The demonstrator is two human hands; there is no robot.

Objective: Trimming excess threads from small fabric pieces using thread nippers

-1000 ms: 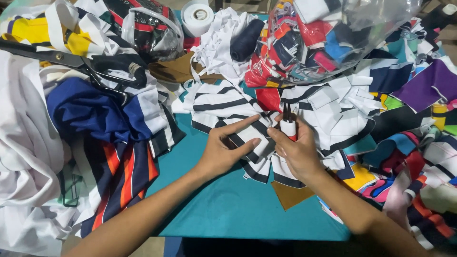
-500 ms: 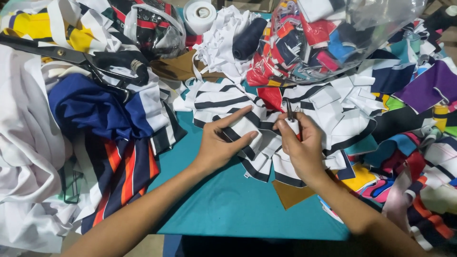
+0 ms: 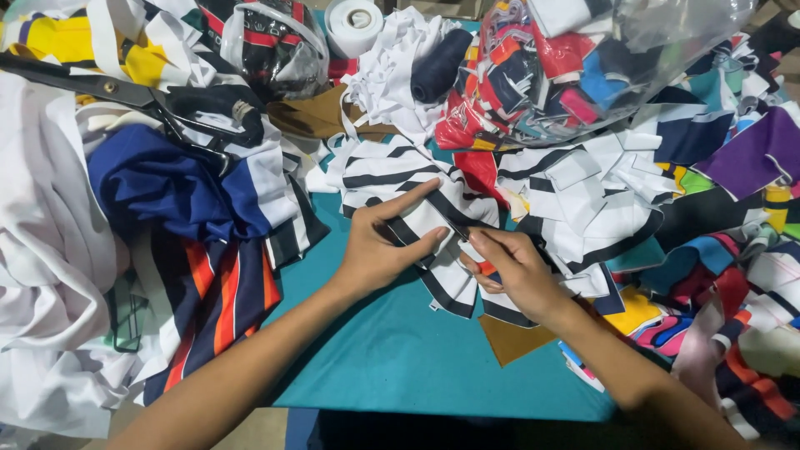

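Observation:
My left hand point(image 3: 385, 243) lies flat on a black-and-white striped fabric piece point(image 3: 392, 171), fingers spread and pointing right, pressing it onto the teal table cover point(image 3: 392, 350). My right hand point(image 3: 510, 273) is curled just to its right, pinching a small tool with an orange part barely showing under the fingers, its tip at the striped fabric's edge. More white and striped scraps point(image 3: 583, 187) pile up beyond the right hand.
Large black scissors point(image 3: 158, 104) rest on fabric at upper left. A clear plastic bag of coloured scraps point(image 3: 583, 67) sits at upper right, a white tape roll point(image 3: 354, 21) and dark thread cone point(image 3: 440, 62) at the top. Blue, orange-striped and white cloth point(image 3: 167, 208) covers the left.
My right hand has lowered and turned its fingers down onto the striped fabric; the small tool, earlier held upright, is now mostly hidden. The left hand stays pressing.

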